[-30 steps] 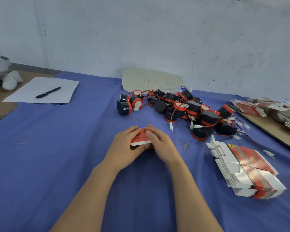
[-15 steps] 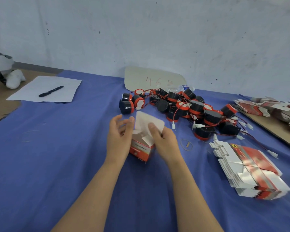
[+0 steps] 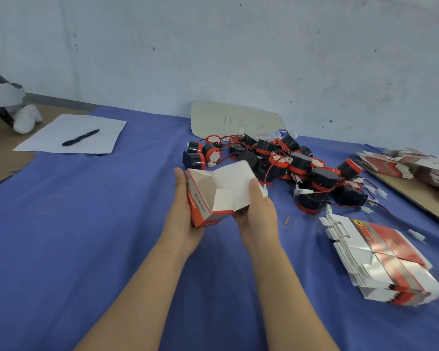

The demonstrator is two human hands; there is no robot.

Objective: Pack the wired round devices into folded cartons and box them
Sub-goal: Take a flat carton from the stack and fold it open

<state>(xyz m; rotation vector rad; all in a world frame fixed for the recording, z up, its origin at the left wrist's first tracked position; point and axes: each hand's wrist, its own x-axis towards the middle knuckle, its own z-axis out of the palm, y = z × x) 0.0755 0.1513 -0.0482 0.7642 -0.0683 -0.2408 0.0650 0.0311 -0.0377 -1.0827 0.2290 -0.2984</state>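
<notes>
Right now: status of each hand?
Left hand: holding the carton by its left side.
Right hand: thumb pinching the carton's open white flap.

Glossy printed card carton (image 3: 214,196), matt blue cloth table cover (image 3: 86,236)

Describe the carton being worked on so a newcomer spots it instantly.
On the blue cloth-covered table, look before the heap of black-and-red round wired devices. There the left hand and right hand hold a red-and-white cardboard carton. Unlike the flat carton stacks at right, it stands opened, flaps raised.
</notes>
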